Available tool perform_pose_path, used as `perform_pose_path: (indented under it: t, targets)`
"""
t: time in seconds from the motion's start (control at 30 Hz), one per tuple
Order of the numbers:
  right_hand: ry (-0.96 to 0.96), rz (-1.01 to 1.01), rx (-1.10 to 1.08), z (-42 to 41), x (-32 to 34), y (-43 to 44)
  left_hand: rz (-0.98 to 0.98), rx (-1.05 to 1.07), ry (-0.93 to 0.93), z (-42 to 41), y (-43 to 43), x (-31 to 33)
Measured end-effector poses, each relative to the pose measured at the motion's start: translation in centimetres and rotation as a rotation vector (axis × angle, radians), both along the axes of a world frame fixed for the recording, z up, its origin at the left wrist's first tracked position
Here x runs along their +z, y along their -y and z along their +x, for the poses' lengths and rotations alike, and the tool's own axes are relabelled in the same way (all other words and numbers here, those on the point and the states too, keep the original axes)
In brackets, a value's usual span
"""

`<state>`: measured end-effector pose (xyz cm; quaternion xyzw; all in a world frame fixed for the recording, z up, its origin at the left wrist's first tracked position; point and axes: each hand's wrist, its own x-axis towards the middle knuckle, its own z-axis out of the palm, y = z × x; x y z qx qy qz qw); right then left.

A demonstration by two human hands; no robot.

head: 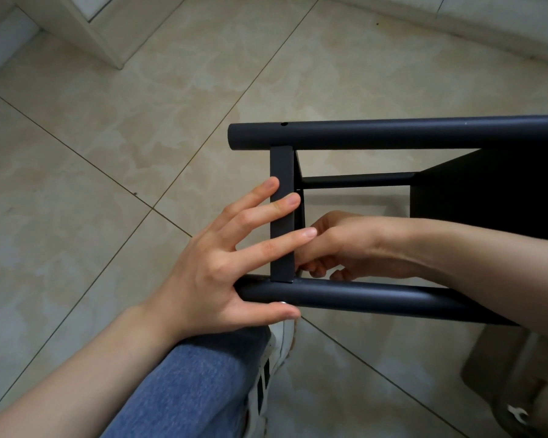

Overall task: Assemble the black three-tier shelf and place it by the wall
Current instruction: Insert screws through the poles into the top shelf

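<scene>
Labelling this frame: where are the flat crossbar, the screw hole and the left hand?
flat crossbar (282, 162): head view, bare upper end.
screw hole (284, 124): head view, its dark centre.
left hand (215, 273): head view, back of hand.

Home room: beige floor tiles (92, 147), white wall base (456, 20).

L grip (222, 263) lies on crossbar (282, 172), thumb under near tube (377, 298). R grip (339, 248) just right of crossbar, btwn near tube & far tube (393, 134). Shelf panel (487, 191) further right. Leg (196, 384) below L grip; floor (108, 153) under all.
</scene>
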<state>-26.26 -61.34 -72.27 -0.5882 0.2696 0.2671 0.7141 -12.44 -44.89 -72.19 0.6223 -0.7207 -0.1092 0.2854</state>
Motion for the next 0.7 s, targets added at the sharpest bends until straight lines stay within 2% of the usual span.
perform_pose_path:
  t: [0.2,0.4,0.6,0.7]
  targets:
    - [-0.023,0.121,0.002,-0.07,0.35,0.51,0.000,0.002,0.021,0.11,0.03,0.03]
    - [-0.020,0.033,0.014,0.05,0.10,0.24,-0.002,0.001,0.009,0.15,0.14,0.03]
    - [-0.016,0.155,-0.006,0.07,0.22,0.62,-0.002,0.006,0.016,0.17,0.18,0.11]
    - [-0.016,0.114,0.015,0.12,0.20,0.79,-0.004,0.004,0.009,0.23,0.23,0.20]
